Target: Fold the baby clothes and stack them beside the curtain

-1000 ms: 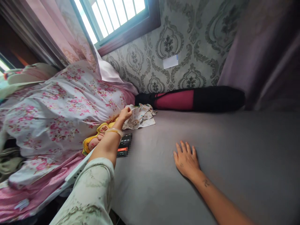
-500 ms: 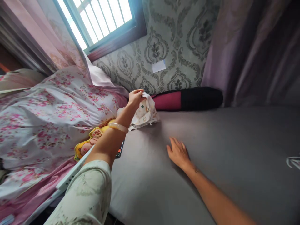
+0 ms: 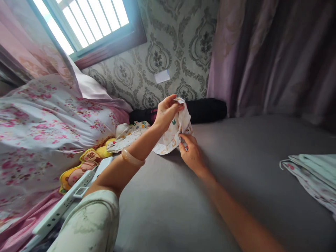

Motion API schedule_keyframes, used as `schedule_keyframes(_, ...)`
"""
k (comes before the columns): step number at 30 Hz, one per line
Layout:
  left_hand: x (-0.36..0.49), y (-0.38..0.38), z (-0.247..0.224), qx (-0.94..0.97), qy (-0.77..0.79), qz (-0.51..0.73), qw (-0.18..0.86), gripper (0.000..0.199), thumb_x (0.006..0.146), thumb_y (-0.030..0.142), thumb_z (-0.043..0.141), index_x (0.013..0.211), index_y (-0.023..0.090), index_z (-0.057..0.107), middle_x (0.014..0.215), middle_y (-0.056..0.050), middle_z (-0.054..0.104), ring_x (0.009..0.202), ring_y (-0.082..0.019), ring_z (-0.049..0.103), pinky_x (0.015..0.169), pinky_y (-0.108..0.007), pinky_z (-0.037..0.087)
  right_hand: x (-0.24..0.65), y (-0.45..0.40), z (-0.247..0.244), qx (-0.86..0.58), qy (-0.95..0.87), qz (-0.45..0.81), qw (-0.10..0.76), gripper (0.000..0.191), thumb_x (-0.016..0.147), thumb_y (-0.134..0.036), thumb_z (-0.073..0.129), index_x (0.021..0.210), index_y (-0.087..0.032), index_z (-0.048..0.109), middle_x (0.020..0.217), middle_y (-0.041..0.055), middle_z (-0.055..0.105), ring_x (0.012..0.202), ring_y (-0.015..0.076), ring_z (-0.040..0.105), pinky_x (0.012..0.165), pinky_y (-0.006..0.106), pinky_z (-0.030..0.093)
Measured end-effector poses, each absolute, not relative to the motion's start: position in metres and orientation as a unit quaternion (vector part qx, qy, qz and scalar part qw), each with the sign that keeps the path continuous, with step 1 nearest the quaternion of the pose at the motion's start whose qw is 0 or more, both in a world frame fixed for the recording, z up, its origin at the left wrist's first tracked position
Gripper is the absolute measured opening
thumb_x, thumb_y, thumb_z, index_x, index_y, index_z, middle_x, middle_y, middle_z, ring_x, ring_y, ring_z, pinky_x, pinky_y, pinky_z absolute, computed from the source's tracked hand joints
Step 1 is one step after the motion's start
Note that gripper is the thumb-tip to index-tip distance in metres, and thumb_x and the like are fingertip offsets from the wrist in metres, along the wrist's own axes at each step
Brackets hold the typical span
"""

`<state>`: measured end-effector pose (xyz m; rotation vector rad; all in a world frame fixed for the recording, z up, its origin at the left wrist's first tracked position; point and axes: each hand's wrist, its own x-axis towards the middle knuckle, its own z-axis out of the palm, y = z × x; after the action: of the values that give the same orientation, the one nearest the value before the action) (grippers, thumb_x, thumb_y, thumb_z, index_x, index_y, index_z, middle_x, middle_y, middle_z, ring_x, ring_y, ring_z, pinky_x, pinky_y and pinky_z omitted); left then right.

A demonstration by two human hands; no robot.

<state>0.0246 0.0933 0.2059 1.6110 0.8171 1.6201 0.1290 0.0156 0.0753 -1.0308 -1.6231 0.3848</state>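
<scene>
My left hand (image 3: 168, 110) is closed on the upper edge of a small white printed garment (image 3: 172, 134), lifting it above the grey bed sheet (image 3: 162, 203). The garment hangs crumpled, with green and tan figures, and its lower edge reaches near the sheet. My right hand (image 3: 191, 152) is at its lower right side, thumb and forefinger gripping the fabric there. A second printed white cloth (image 3: 131, 136) lies behind my left forearm, partly hidden by it.
At left are a floral quilt (image 3: 49, 129), a yellow plush toy (image 3: 76, 171) and a white power strip (image 3: 63, 206). A black roll (image 3: 207, 110) lies along the wall. Folded pale cloths (image 3: 315, 175) rest at right, below a curtain (image 3: 249, 63).
My left hand has moved right with the garment, uncovering the second cloth. My right hand has risen from over the sheet to grip the garment. The view has turned right, showing the folded cloths.
</scene>
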Motion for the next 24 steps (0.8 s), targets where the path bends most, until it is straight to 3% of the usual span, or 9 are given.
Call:
schedule_keyframes(6,0.03,0.088,0.201,0.647,0.293,0.622,0.33,0.043,0.082,0.015,0.062,0.125,0.019,0.056,0.1,-0.002,0.064,0.098,-0.014,0.064,0.096,-0.036,0.052,0.125,0.001,0.079,-0.482,-0.707,0.109,0.506,0.036,0.091,-0.019,0.042,0.12,-0.02,0.063,0.111,0.0131,0.06,0.104,0.0236,0.059,0.093,0.037,0.048)
schedule_keyframes(14,0.027,0.077,0.203,0.662,0.299,0.62,0.296,0.045,0.083,0.016,0.062,0.127,0.021,0.056,0.101,-0.002,0.063,0.098,-0.015,0.063,0.093,-0.034,0.053,0.124,0.022,0.062,-0.47,-0.733,0.135,0.473,0.046,0.09,-0.013,0.042,0.134,-0.007,0.053,0.132,0.0194,0.056,0.128,0.0241,0.049,0.11,0.035,0.037)
schedule_keyframes(20,0.021,0.07,0.202,0.678,0.323,0.609,0.254,0.046,0.081,0.012,0.059,0.126,0.023,0.057,0.099,-0.001,0.065,0.092,-0.014,0.064,0.087,-0.03,0.053,0.131,0.029,0.06,-0.427,-0.775,0.163,0.437,0.047,0.088,-0.012,0.045,0.134,-0.016,0.054,0.131,0.0132,0.059,0.127,0.0209,0.051,0.107,0.035,0.04)
schedule_keyframes(24,0.011,0.071,0.199,0.686,0.361,0.603,0.187,0.045,0.08,0.012,0.057,0.123,0.023,0.06,0.097,-0.002,0.067,0.092,-0.016,0.065,0.085,-0.029,0.052,0.141,0.023,0.074,-0.458,-0.785,0.164,0.384,0.042,0.091,-0.014,0.043,0.132,-0.012,0.056,0.134,0.0148,0.058,0.126,0.0209,0.053,0.105,0.032,0.039)
